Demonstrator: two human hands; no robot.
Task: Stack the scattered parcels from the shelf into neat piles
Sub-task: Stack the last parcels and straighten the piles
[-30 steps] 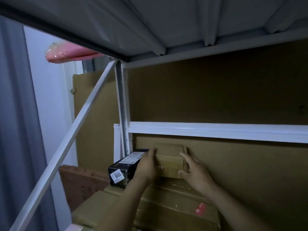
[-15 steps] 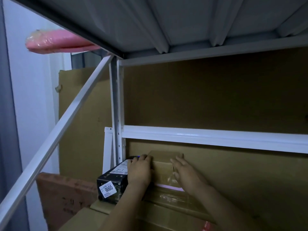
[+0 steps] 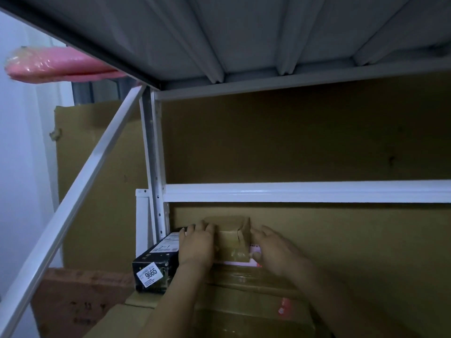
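We log a small brown parcel (image 3: pixel 231 236) upright at lower centre on a taped carton (image 3: pixel 244 303), with a black box (image 3: pixel 156 262) labelled 9665 just left.

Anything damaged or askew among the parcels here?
The small brown box between the left hand and right hand has a creased, split top corner. A pink wrapped parcel juts past the upper shelf edge.

Parcel storeroom, white metal racking (image 3: pixel 305 192), taped cardboard parcels (image 3: pixel 244 286) at 6 o'clock, black box (image 3: pixel 158 254) with numbered sticker at 7 o'clock, pink wrapped bundle (image 3: pixel 48 67) at 10 o'clock.
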